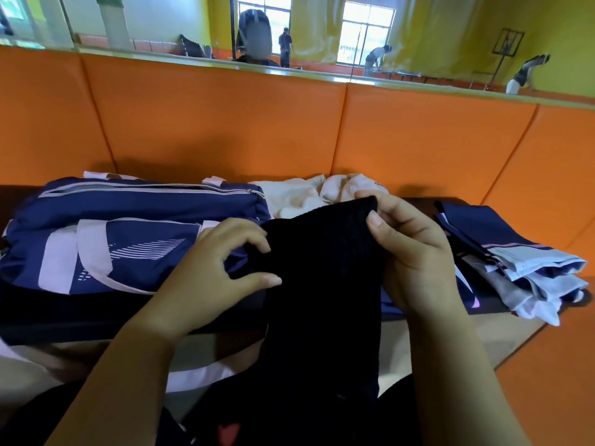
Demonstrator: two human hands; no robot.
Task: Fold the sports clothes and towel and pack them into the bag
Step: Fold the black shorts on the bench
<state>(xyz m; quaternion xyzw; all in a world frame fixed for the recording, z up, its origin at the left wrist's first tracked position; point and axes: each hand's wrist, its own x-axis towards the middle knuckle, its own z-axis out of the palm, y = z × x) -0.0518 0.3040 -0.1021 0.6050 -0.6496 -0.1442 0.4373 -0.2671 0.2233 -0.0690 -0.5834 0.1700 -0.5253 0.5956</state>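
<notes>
Bag: navy duffel with pale straps, lying on its side on the dark tabletop, just to the left of the left hand and partly behind it. A zip line is running along its top edge. Whether it is open I cannot tell, and nothing of its inside is showing.

Black cloth: hanging between the two hands, its top corner raised and its length dropping toward the person's lap.

Right hand: gripping the cloth's upper right corner. The thumb is pressing on the near face while the fingers are wrapping behind the top edge. The forearm is coming in from the lower right.

Left hand: fingers curling at the cloth's left edge, with the thumb tip and fingertips touching the fabric. A gap is showing between thumb and fingers, so I cannot tell if it is actually pinching the cloth. The forearm is rising from the lower left.

Cream towel: lying crumpled on the tabletop just beyond both hands, touching the bag's right end.

Folded clothes: a navy and pale stack sitting to the right of the right hand, near the tabletop's edge.

Orange padding: standing upright beyond the hands, behind everything on the tabletop.
</notes>
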